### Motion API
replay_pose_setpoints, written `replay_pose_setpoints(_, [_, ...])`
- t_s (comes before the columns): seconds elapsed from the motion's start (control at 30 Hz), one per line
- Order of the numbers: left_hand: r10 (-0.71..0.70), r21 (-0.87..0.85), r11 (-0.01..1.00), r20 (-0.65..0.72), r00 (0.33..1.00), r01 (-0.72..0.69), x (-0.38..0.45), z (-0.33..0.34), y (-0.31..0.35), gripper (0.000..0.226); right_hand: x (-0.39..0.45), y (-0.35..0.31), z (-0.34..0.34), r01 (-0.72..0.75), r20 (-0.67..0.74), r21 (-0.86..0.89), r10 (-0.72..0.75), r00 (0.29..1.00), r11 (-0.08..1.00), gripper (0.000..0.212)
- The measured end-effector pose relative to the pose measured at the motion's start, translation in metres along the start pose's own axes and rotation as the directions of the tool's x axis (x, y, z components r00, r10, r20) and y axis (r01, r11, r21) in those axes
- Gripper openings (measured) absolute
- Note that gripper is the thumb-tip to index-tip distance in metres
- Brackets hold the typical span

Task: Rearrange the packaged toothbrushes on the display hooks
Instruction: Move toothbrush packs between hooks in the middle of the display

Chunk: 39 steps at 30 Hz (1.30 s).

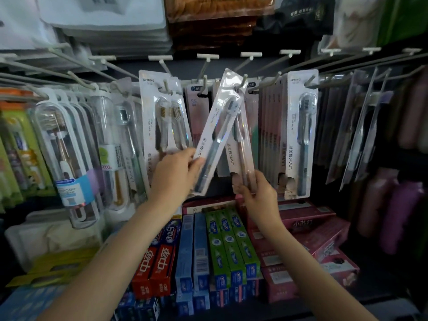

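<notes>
Clear-plastic blister pack with white card backing, holding a grey-blue toothbrush (pixel 216 137): it is tilting, top edge leaning right toward a display hook (pixel 242 82), lower end lying in the left hand (pixel 177 172). Fingers of that hand are curling round the pack's lower left edge, thumb side pinching it. Whether the pack's hanging hole is sitting on the hook cannot be told.

Second pack, pink-handled toothbrush (pixel 242 144): it is hanging just behind and right of the tilted one, its lower end gripped by the right hand (pixel 257 193), fingers closing narrowly round the bottom of the card.

Hanging stock on the same row of hooks:
- twin-head pack marked SPRING (pixel 162 112), just left of the left hand, upright.
- single blue-brush pack marked SPRING and LMK (pixel 301 135), right of both hands, upright, fronting a stack of similar cards.
- clear cylindrical travel cases (pixel 67 154), far left.
- dark narrow packs (pixel 361 135), far right, blurred.

Shelf below the hands:
- red toothpaste boxes (pixel 154 269).
- blue toothpaste boxes (pixel 192 251).
- green toothpaste boxes (pixel 231 242), lying directly under the gripped packs.
- pink boxes (pixel 312 239), stacked at right.

Both forearms are reaching up from the lower edge of view.
</notes>
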<state>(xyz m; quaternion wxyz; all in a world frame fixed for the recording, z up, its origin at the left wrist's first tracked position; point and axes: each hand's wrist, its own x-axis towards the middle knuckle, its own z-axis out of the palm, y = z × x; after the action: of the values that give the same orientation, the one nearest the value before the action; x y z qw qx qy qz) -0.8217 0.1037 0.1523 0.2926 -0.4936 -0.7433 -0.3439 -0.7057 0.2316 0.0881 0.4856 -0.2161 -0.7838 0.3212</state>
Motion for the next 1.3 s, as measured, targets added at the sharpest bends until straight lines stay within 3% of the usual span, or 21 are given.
replay_pose_setpoints(0.1, [0.005,0.07,0.997,0.106,0.994,-0.012,-0.009,0.011,0.011,0.023,0.006,0.003,-0.007,-0.03,0.045,-0.005,0.03,0.999,1.0,0.019])
replay_pose_setpoints(0.23, [0.0,-0.001,1.0,0.18,0.984,0.0,-0.021,0.021,0.014,0.027,0.009,-0.001,-0.013,-0.072,0.206,0.008,0.069,0.976,0.997,0.03])
replay_pose_setpoints(0.4, [-0.094,-0.094,0.989,0.206,0.974,0.116,-0.025,0.022,0.009,0.058,0.009,-0.008,-0.009,-0.101,0.303,0.071,0.076,0.95,0.992,0.052])
replay_pose_setpoints(0.5, [-0.127,-0.138,0.976,0.265,0.956,0.168,-0.021,0.027,0.012,0.066,0.011,-0.012,0.0,-0.066,0.268,0.027,0.056,0.962,0.997,0.044])
replay_pose_setpoints(0.63, [-0.185,-0.22,0.945,0.25,0.95,0.241,-0.007,0.037,0.028,0.07,0.035,-0.017,-0.003,-0.124,0.028,-0.054,0.125,0.992,0.991,0.048])
replay_pose_setpoints(0.83, [-0.301,-0.364,0.853,0.243,0.922,0.374,0.025,0.053,0.045,0.087,0.082,-0.007,0.003,-0.254,0.032,0.001,0.254,0.967,0.967,0.06])
replay_pose_setpoints(1.03, [-0.356,-0.466,0.795,0.161,0.921,0.388,0.031,0.059,0.048,0.059,0.083,0.007,0.011,-0.318,0.043,0.054,0.316,0.948,0.947,0.046])
replay_pose_setpoints(1.17, [-0.34,-0.432,0.836,0.078,0.937,0.339,0.027,0.057,0.044,0.044,0.046,-0.002,0.018,-0.155,-0.053,0.035,0.157,0.986,0.987,0.056])
replay_pose_setpoints(1.3, [-0.312,-0.32,0.9,-0.001,0.95,0.295,0.028,0.055,0.033,0.03,0.021,-0.012,0.04,-0.055,-0.056,-0.162,0.047,0.997,0.985,0.06])
